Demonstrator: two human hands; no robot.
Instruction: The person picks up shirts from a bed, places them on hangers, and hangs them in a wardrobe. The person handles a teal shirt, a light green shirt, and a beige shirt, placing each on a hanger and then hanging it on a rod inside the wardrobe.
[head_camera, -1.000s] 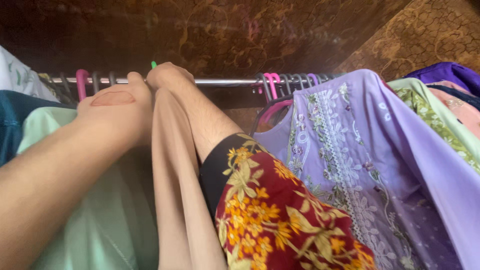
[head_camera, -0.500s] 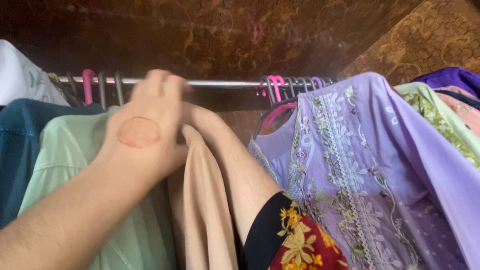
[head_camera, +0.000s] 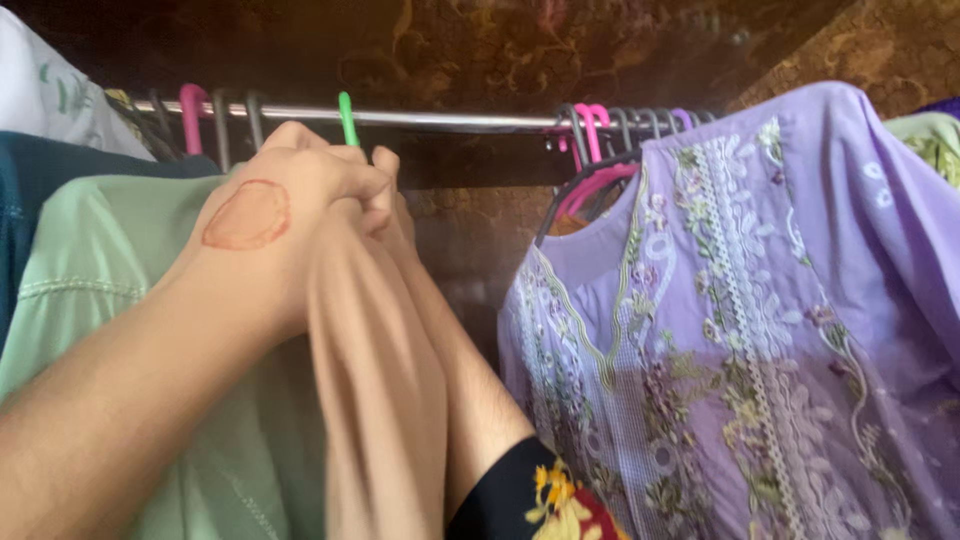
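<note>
A beige garment (head_camera: 375, 390) hangs from a green hanger (head_camera: 347, 118) whose hook sits over the metal rail (head_camera: 450, 121). My left hand (head_camera: 270, 205), with a round reddish mark on its back, is closed around the neck of the hanger at the top of the garment. My right hand (head_camera: 388, 185) is pressed against it on the far side of the cloth, with only its fingers and forearm showing. A black sleeve with a red and yellow flower print (head_camera: 530, 500) covers that arm lower down.
A pale green garment (head_camera: 110, 260) and a dark teal one (head_camera: 20, 200) hang to the left, with pink and grey hanger hooks (head_camera: 205, 110) above. An embroidered lilac dress (head_camera: 760, 320) hangs on the right. A dark brown patterned wall (head_camera: 480, 50) is behind the rail.
My left hand, spread and moving half a second ago, has closed on the hanger's neck. The green hook now shows clearly over the rail. The view has shifted to the left and closer.
</note>
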